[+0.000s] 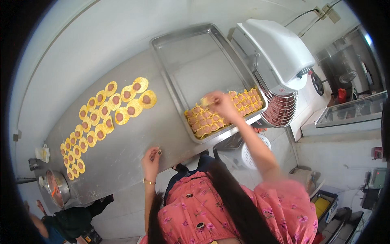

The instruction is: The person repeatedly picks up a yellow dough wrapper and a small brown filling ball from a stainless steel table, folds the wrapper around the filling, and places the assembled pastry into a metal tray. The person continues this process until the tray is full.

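Note:
My right hand point(221, 105) is over the near part of a large metal tray point(178, 85), its fingers closed on a small yellow dumpling point(206, 101). Below it, rows of open-topped dumplings point(207, 127) with yellow edges and pink filling stand packed along the tray's near side. My left hand point(151, 158) hovers at the near edge of the steel table, fingers curled together; whether anything is pinched in them is too small to make out. To its left, several round yellow wrappers point(105, 109) lie flat, each with a ball of pink meat in the middle.
A white mixer point(276, 53) stands right of the tray, pink meat behind its wire guard point(280, 107). At the table's left end sits a steel bowl point(57, 189) of meat. Another person point(67, 221) is at the lower left. A white perforated lid or stool point(256, 150) is below the tray.

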Demonstrator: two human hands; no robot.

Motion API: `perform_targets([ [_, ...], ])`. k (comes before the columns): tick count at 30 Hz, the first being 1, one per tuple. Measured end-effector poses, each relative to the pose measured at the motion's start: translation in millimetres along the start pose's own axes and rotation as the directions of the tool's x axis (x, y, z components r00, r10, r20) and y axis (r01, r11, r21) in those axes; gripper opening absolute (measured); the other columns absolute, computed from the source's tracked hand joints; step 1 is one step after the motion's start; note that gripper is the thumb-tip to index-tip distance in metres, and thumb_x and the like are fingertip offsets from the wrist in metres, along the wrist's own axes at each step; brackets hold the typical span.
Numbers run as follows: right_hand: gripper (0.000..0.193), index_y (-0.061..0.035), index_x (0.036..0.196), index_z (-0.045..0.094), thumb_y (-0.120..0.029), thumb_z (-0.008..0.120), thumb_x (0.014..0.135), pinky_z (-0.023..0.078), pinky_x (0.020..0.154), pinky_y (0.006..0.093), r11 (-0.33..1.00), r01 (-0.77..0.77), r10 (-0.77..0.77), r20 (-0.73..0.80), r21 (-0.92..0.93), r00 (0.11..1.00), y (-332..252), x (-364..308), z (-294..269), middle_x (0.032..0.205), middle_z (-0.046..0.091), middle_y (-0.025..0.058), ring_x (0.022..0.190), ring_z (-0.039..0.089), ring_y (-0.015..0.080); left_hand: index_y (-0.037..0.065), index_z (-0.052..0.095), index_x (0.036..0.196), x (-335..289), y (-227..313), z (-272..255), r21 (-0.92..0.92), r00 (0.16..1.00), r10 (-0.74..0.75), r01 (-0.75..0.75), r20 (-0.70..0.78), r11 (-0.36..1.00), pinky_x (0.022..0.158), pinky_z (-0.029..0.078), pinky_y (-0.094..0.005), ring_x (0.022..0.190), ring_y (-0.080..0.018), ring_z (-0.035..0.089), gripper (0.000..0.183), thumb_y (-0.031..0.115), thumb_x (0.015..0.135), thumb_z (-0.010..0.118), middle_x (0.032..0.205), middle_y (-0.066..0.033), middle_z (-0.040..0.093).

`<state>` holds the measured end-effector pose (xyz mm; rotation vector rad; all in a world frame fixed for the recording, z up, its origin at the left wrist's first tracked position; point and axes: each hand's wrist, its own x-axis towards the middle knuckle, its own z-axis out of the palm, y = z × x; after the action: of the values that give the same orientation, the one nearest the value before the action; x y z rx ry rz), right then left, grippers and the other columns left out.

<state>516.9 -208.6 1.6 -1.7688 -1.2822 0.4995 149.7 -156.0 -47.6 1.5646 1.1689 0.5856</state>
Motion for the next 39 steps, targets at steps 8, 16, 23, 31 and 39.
perform_targets([
  [8, 0.028, -0.0079, 0.093, 0.068, -0.002, 0.067, 0.065, 0.051, 0.074, 0.0363, 0.950, -0.005, 0.062, 0.172, -0.313, 0.983, 121.5, 55.7, -120.9, 0.094, 0.066, 0.0124, 0.083, 0.064, 0.0301, -0.001, 0.061, 0.101, -22.8, -5.4, 28.7, 0.031, 0.995, -0.041, 0.044, -0.089, 0.999, 0.077, 0.050, -0.0245, 0.085, -0.0107, 0.061, 0.017, -0.003, 0.084, 0.059, 0.095, -0.0063, 0.066],
  [16, 0.035, -0.0033, 0.094, 0.067, 0.011, 0.058, 0.063, 0.051, 0.071, 0.0358, 0.912, 0.247, -0.067, 0.476, -0.328, 0.877, 138.3, 60.9, -120.7, 0.090, 0.063, 0.0130, 0.080, 0.063, 0.0300, -0.002, 0.062, 0.103, -37.7, 18.8, 63.4, 0.103, 0.993, -0.097, 0.104, -0.069, 0.989, 0.077, 0.052, -0.0266, 0.088, -0.0134, 0.064, 0.022, -0.006, 0.083, 0.056, 0.096, -0.0082, 0.068],
  [23, 0.038, -0.0015, 0.098, 0.067, 0.010, 0.058, 0.063, 0.051, 0.072, 0.0356, 0.904, 0.297, -0.055, 0.605, -0.307, 0.794, 127.4, 59.5, -126.1, 0.091, 0.063, 0.0134, 0.082, 0.063, 0.0297, -0.002, 0.062, 0.104, -38.3, 24.2, 79.2, 0.118, 0.992, -0.113, 0.119, -0.055, 0.986, 0.077, 0.053, -0.0270, 0.088, -0.0142, 0.065, 0.023, -0.007, 0.083, 0.055, 0.096, -0.0088, 0.068],
  [31, 0.039, -0.0004, 0.098, 0.067, 0.011, 0.057, 0.062, 0.051, 0.073, 0.0351, 0.917, 0.297, -0.063, 0.640, -0.266, 0.766, 125.1, 60.1, -129.6, 0.091, 0.063, 0.0135, 0.080, 0.063, 0.0294, -0.002, 0.062, 0.103, -39.5, 21.0, 86.4, 0.154, 0.995, -0.092, 0.096, -0.036, 0.983, 0.077, 0.053, -0.0274, 0.087, -0.0152, 0.066, 0.023, -0.008, 0.081, 0.056, 0.093, -0.0089, 0.068],
  [39, 0.034, -0.0014, 0.097, 0.067, 0.010, 0.058, 0.066, 0.049, 0.077, 0.0382, 0.914, 0.320, -0.137, 0.552, -0.250, 0.823, 123.0, 50.7, -127.4, 0.094, 0.062, 0.0134, 0.087, 0.061, 0.0333, -0.002, 0.062, 0.101, -42.3, 17.7, 80.1, 0.241, 0.997, -0.069, 0.074, -0.029, 0.968, 0.076, 0.053, -0.0283, 0.087, -0.0168, 0.067, 0.022, -0.008, 0.081, 0.056, 0.091, -0.0102, 0.069],
])
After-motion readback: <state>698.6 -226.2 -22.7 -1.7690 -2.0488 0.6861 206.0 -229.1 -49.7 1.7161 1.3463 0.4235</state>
